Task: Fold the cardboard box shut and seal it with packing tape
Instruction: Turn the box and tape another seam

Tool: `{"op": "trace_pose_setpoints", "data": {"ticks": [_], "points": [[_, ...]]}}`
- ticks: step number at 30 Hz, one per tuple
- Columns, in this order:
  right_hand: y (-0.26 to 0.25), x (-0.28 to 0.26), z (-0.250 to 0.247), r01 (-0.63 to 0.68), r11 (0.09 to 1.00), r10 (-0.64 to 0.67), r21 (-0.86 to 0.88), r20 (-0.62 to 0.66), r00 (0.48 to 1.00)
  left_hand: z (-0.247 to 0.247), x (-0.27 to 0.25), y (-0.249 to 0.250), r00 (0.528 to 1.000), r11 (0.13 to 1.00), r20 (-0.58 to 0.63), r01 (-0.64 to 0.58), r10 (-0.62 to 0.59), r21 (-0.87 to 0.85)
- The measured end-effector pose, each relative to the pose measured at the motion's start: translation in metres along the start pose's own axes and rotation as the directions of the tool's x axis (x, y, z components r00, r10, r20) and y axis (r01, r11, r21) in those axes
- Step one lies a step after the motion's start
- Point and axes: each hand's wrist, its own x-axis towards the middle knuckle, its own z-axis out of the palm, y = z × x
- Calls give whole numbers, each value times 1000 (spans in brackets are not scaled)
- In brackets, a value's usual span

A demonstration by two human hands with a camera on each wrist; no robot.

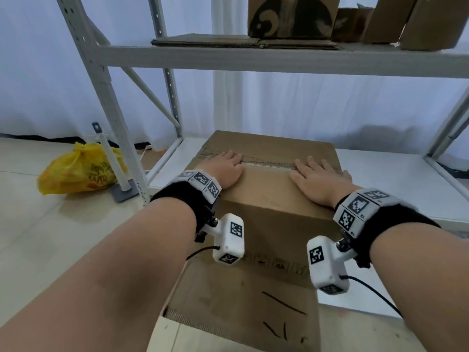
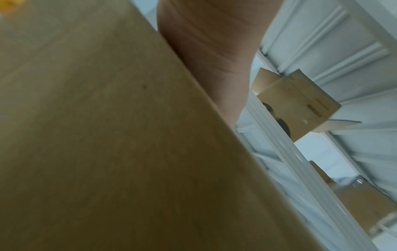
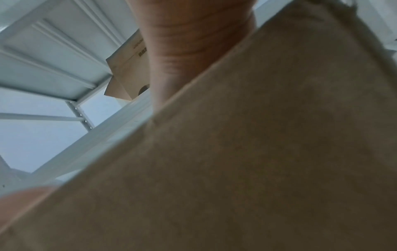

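Head view: a cardboard box sits at centre frame on the lower shelf of a white rack, its top flaps folded down. The left hand and right hand lie flat on the near flap, fingers straight, reaching the seam. A yellow bag rests on the floor at left

Left wrist view: the box wall fills the lower left; the palm heel presses its edge; fingers hidden

Right wrist view: cardboard fills the lower right, the palm heel above it
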Motion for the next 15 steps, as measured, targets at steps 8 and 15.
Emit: {"op": "trace_pose_setpoints", "data": {"ticks": [8,15], "points": [[19,3,-1,56,982,-25,182,-169,985,-3,3,-41,968,963,-12,247,-250,-105],[39,-4,2,203,904,-135,377,-199,971,-9,1,-60,957,897,-74,234,-281,-376]]}}
